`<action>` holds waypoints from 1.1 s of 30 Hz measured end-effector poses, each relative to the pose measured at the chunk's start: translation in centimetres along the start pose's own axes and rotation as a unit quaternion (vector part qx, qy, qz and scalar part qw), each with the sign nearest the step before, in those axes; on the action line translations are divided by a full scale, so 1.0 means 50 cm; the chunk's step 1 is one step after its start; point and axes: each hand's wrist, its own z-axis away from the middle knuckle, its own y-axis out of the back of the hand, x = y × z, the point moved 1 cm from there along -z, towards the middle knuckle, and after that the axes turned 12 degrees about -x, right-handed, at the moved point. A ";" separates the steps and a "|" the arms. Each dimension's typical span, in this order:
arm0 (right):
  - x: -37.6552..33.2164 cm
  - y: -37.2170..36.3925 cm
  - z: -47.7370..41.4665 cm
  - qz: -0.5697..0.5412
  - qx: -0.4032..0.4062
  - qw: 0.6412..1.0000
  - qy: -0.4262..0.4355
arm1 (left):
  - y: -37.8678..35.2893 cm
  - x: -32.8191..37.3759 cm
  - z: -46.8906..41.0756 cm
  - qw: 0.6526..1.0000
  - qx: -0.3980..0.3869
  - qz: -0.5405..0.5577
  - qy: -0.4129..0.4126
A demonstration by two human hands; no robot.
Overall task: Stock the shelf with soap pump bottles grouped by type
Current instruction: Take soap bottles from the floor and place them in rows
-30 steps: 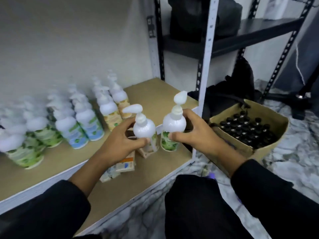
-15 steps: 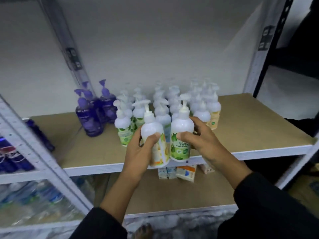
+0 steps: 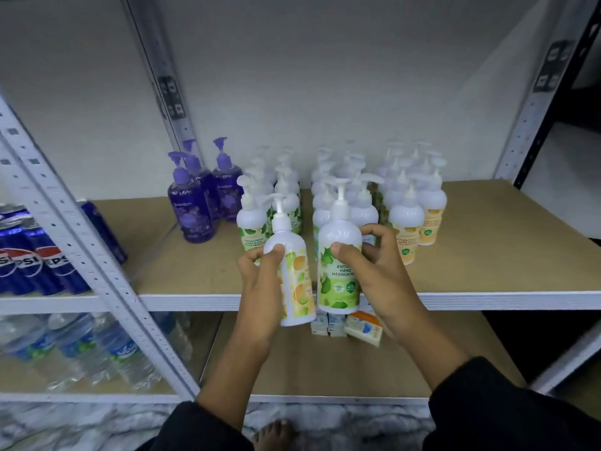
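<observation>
From the head view, my left hand (image 3: 260, 281) wraps around the orange-label bottle (image 3: 296, 265), thumb across its front, so the label faces me and I can read its type. My right hand (image 3: 380, 268) grips the green-label bottle (image 3: 340, 255) the same way. Both bottles are upright and just beside each other, in the air at the front edge of the shelf (image 3: 487, 255). I judge the green one belongs with the green-label row (image 3: 252, 229) at left and the orange one with the orange-label row (image 3: 406, 232) at right, so my hands will probably need to cross or swap. The purple bottles (image 3: 192, 203) stand apart, further left.
</observation>
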 end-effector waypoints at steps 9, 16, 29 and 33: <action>0.005 -0.018 0.012 -0.003 0.018 1.000 -0.013 | 0.018 -0.003 0.001 1.000 -0.027 0.004 0.011; 0.002 -0.027 0.019 -0.001 -0.002 0.999 -0.045 | 0.029 -0.008 -0.001 0.999 -0.021 0.029 0.033; 0.022 -0.051 0.039 0.130 -0.032 0.991 -0.010 | 0.067 0.001 0.003 0.999 -0.012 -0.030 -0.002; 0.036 -0.071 0.034 0.147 -0.025 0.989 -0.004 | 0.086 0.019 -0.004 0.999 0.004 -0.047 -0.003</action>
